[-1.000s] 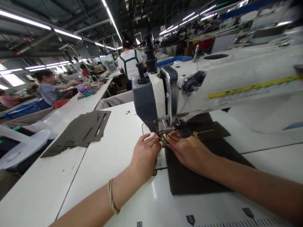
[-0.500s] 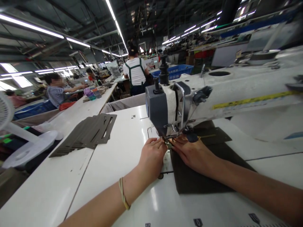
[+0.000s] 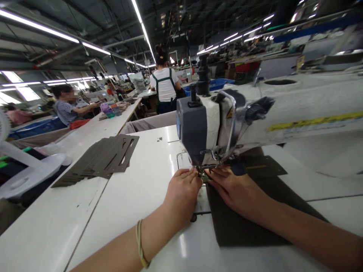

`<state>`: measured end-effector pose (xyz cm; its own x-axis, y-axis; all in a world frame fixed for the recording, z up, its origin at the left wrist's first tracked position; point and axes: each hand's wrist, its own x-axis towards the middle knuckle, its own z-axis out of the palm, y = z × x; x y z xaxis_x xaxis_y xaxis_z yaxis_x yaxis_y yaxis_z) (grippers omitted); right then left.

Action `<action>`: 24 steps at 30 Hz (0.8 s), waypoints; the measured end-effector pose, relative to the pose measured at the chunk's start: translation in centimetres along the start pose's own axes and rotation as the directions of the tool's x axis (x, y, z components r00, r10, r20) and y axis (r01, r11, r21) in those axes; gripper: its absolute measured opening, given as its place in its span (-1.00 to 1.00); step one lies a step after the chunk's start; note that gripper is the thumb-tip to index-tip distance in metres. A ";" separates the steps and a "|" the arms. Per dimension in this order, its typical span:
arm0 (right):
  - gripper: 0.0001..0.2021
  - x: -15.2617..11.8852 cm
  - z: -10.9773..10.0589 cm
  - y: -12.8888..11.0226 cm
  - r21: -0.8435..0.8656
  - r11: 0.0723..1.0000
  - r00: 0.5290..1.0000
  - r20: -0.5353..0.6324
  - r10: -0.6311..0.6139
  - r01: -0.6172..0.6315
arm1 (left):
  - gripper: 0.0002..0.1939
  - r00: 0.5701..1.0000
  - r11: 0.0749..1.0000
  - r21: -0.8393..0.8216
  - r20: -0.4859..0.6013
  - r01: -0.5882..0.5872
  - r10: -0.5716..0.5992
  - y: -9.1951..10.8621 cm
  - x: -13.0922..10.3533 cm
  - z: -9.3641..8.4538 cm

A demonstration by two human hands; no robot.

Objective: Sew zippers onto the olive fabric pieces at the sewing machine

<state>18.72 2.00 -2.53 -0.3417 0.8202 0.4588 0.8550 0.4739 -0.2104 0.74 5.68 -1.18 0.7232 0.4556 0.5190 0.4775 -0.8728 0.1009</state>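
Note:
My left hand (image 3: pixel 183 192) is closed beside the needle area of a sewing machine (image 3: pixel 198 132), its fingertips at the near edge of a small green piece (image 3: pixel 204 178). What those fingers grip is too small to make out. My right hand (image 3: pixel 238 189) lies with its fingers extended on a dark grey-brown panel (image 3: pixel 241 226), its fingertips just right of the needle area. The panel reaches back under the machine arm, where another dark piece (image 3: pixel 269 166) with a yellowish strip lies. The needle tip is hidden between the hands.
A fanned stack of dark cut pieces (image 3: pixel 96 160) lies on the white table (image 3: pixel 136 200) at the left. A white fan (image 3: pixel 34 173) stands at the far left. Two people sit or stand further back, near blue crates (image 3: pixel 221 83).
The view has shifted slightly, so the machine head looks nearer and further right. The large panel's near edge sits slightly lower in view. Both hands remain at the needle area.

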 end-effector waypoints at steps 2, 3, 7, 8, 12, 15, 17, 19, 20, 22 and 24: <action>-0.79 -0.2 0.2 0.0 0.005 1.000 1.000 -0.011 0.011 -0.010 | -0.90 1.000 1.000 -0.010 -0.001 0.003 -0.003 0.0 -0.1 0.0; -0.79 -0.2 0.2 -0.1 0.002 1.000 1.000 -0.018 0.014 -0.014 | -0.90 1.000 1.000 -0.017 -0.006 0.003 -0.003 0.0 -0.1 0.1; -0.79 -0.3 0.4 -0.2 -0.036 0.999 0.999 -0.035 0.017 -0.018 | -0.90 0.999 0.998 -0.052 -0.017 0.038 -0.039 0.0 -0.1 0.1; -0.79 -0.2 0.3 -0.3 -0.050 0.999 0.999 -0.030 0.012 -0.013 | -0.88 0.998 0.996 -0.066 -0.017 0.059 -0.060 0.0 0.0 0.1; -0.76 0.1 0.4 -0.1 -0.160 0.987 0.999 -0.039 0.028 -0.034 | -0.85 0.989 0.987 -0.062 -0.009 0.150 -0.151 -0.1 0.0 0.0; -0.59 -0.9 0.7 0.3 -0.274 0.957 0.994 -0.083 0.076 -0.096 | -0.79 0.956 0.948 0.135 0.013 0.289 -0.294 0.5 -0.3 -0.3; -0.45 -2.5 0.7 0.2 -0.332 0.935 0.989 -0.112 0.094 -0.126 | -0.70 0.931 0.915 0.229 0.072 0.333 -0.357 1.5 -0.7 -0.8; -0.37 -4.5 0.6 -0.7 -0.373 0.917 0.985 -0.138 0.099 -0.144 | -0.60 0.917 0.924 0.206 0.175 0.321 -0.358 3.1 -1.3 -1.5; -0.34 -5.5 0.4 -1.5 -0.388 0.910 0.985 -0.145 0.094 -0.144 | -0.58 0.912 0.935 0.162 0.222 0.315 -0.345 4.0 -1.7 -1.9; -0.32 -7.3 0.1 -3.6 -0.412 0.900 0.984 -0.157 0.085 -0.144 | -0.61 0.901 0.938 0.046 0.267 0.343 -0.342 5.6 -2.6 -2.7; -0.32 -8.7 -0.1 -5.7 -0.412 0.901 0.983 -0.175 0.065 -0.133 | -0.68 0.889 0.904 -0.082 0.238 0.420 -0.391 7.1 -3.6 -3.3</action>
<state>16.80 -7.86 -5.23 -0.2122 0.7806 0.5879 0.9768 0.1863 0.1053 -0.16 -2.71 0.50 0.5749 0.7881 0.2199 0.6943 -0.6120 0.3787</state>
